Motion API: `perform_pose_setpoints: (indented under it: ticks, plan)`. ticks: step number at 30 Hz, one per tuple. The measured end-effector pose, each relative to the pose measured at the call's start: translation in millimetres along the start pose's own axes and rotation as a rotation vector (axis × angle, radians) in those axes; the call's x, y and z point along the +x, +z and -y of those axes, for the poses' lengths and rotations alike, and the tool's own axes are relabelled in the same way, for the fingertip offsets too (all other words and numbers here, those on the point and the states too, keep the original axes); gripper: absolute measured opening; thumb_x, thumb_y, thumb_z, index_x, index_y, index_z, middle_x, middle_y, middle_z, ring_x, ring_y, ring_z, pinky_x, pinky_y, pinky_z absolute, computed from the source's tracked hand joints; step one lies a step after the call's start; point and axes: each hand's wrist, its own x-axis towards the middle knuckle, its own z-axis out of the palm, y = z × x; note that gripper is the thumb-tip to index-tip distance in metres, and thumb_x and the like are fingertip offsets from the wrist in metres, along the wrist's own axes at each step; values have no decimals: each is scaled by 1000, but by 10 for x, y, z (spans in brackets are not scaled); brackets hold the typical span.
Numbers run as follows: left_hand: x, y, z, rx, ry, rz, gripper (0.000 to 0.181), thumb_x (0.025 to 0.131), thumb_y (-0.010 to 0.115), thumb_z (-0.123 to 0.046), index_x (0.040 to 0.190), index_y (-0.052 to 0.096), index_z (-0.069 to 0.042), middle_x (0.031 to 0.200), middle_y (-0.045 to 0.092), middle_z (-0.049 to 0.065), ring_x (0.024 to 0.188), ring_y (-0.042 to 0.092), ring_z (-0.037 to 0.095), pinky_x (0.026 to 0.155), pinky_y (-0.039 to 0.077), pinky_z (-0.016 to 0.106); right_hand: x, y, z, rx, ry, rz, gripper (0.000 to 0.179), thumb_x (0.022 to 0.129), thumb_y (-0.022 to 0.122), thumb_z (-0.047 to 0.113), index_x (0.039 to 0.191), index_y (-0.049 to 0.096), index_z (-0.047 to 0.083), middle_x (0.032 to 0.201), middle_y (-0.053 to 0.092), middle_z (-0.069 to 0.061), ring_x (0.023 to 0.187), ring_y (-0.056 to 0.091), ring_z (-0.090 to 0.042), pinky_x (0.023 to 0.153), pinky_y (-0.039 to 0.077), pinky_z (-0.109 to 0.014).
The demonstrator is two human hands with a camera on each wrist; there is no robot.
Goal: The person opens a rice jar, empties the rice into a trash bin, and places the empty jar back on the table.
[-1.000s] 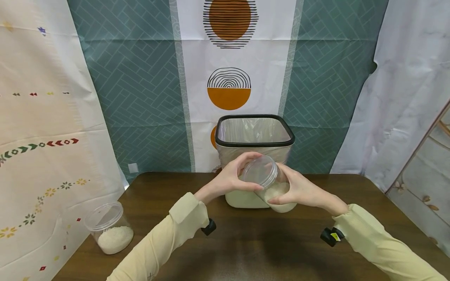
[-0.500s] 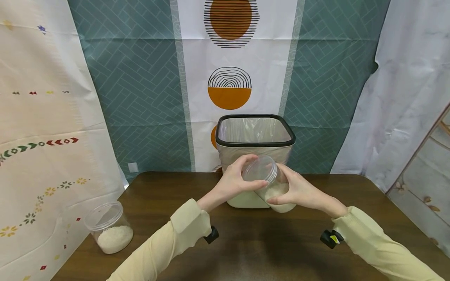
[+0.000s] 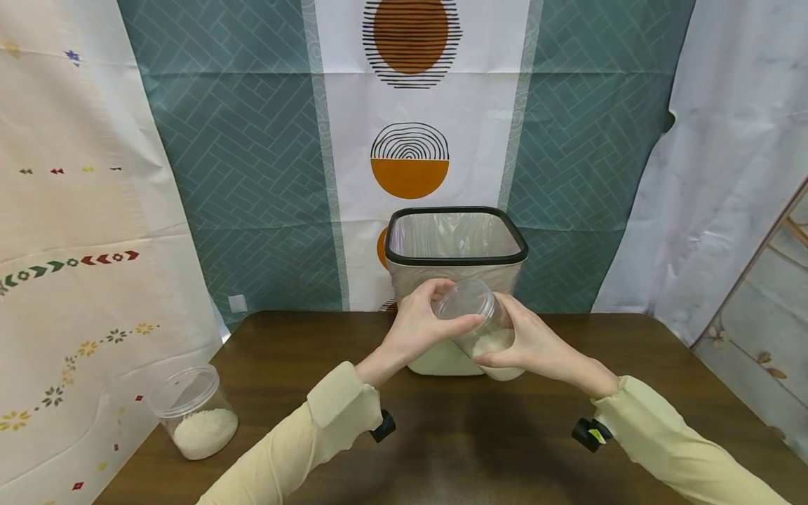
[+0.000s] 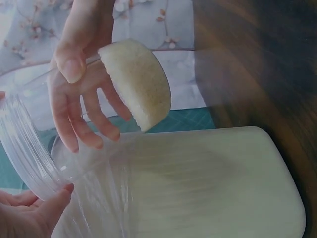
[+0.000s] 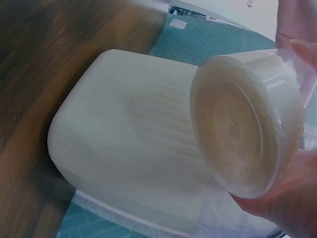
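A clear plastic jar (image 3: 494, 342), part filled with white rice-like grains, is held tilted above the table in front of the bin. My left hand (image 3: 413, 326) grips its clear screw lid (image 3: 463, 298), thumb on the near side and fingers on the far side. Around the jar's body curls my right hand (image 3: 543, 347). The left wrist view shows the grains (image 4: 136, 82) slumped toward the base, with the ridged lid edge (image 4: 25, 144) at the left. In the right wrist view the jar's round base (image 5: 230, 129) faces the camera.
Behind the hands stands a pale bin (image 3: 442, 359) with a black rim (image 3: 457, 260) and a clear liner. A second lidded jar (image 3: 205, 431) of grains stands on the brown table (image 3: 303, 344) at the left. Patterned curtains (image 3: 252, 175) hang behind.
My left hand has turned around the lid, its thumb rising and shifting right along the near edge. My right hand keeps its grip on the jar, almost still.
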Motion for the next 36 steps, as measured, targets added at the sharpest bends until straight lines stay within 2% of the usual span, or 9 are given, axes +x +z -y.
perform_pose_setpoints:
  ticks: [2, 6, 9, 13, 16, 22, 27, 31, 36]
  plan:
    - [-3, -3, -9, 6, -14, -8, 68, 67, 73, -51, 119, 53, -12, 113, 54, -4, 101, 47, 15, 82, 40, 33, 8, 4, 24, -13, -1, -4, 82, 62, 84, 21, 128, 39, 5, 117, 47, -6, 97, 48, -19, 74, 46, -36]
    - [-10, -7, -20, 10, -36, -13, 68, 67, 72, -53, 117, 53, -11, 112, 54, -3, 100, 48, 15, 81, 41, 33, 18, -23, 249, -24, 6, -6, 79, 61, 84, 10, 125, 39, -3, 115, 47, -13, 96, 49, -24, 73, 46, -41]
    - [-13, -10, -27, 14, -48, -4, 71, 66, 72, -54, 118, 51, -10, 114, 53, -1, 101, 47, 15, 82, 41, 34, 13, -22, 233, -24, 6, 0, 78, 62, 83, 13, 125, 39, -2, 115, 47, -11, 97, 48, -23, 74, 46, -39]
    - [-16, -18, -20, 18, -70, 38, 83, 64, 73, -57, 125, 44, -10, 122, 48, 2, 106, 45, 17, 84, 40, 37, 0, 14, 1, -9, -15, -4, 80, 63, 83, 27, 128, 40, 7, 118, 47, -4, 100, 47, -17, 76, 45, -35]
    - [-12, -32, 13, -19, -71, 74, 86, 64, 73, -56, 130, 40, -12, 126, 45, 1, 108, 44, 16, 84, 40, 37, -2, 2, -7, 13, -26, -6, 78, 64, 83, 27, 127, 41, 7, 116, 48, -3, 98, 48, -17, 76, 45, -35]
    - [32, -94, 121, -220, 51, 122, 72, 71, 75, -40, 127, 41, -11, 120, 47, 0, 108, 44, 14, 91, 36, 30, 3, -32, 37, 30, 23, 25, 78, 63, 84, 20, 126, 40, 4, 114, 49, -4, 97, 49, -17, 77, 44, -38]
    - [82, -141, 236, -341, 171, 251, 72, 75, 73, -35, 131, 35, -9, 128, 40, 5, 117, 37, 14, 97, 30, 32, 2, -31, 40, 54, 36, 35, 79, 62, 83, 10, 126, 38, 0, 113, 50, -8, 97, 50, -23, 78, 43, -46]
    - [101, -170, 288, -409, 245, 318, 79, 74, 74, -36, 133, 32, -3, 133, 35, 12, 122, 33, 20, 98, 28, 36, 3, -36, 39, 50, 29, 42, 78, 63, 84, 15, 126, 39, 4, 113, 50, -4, 98, 49, -19, 80, 42, -42]
    - [67, -243, 196, -490, 311, 341, 85, 73, 76, -34, 131, 29, 7, 130, 34, 21, 121, 34, 27, 99, 26, 37, 18, -32, 33, 62, 18, 45, 78, 64, 83, 26, 127, 40, 9, 114, 50, 0, 102, 48, -16, 84, 39, -40]
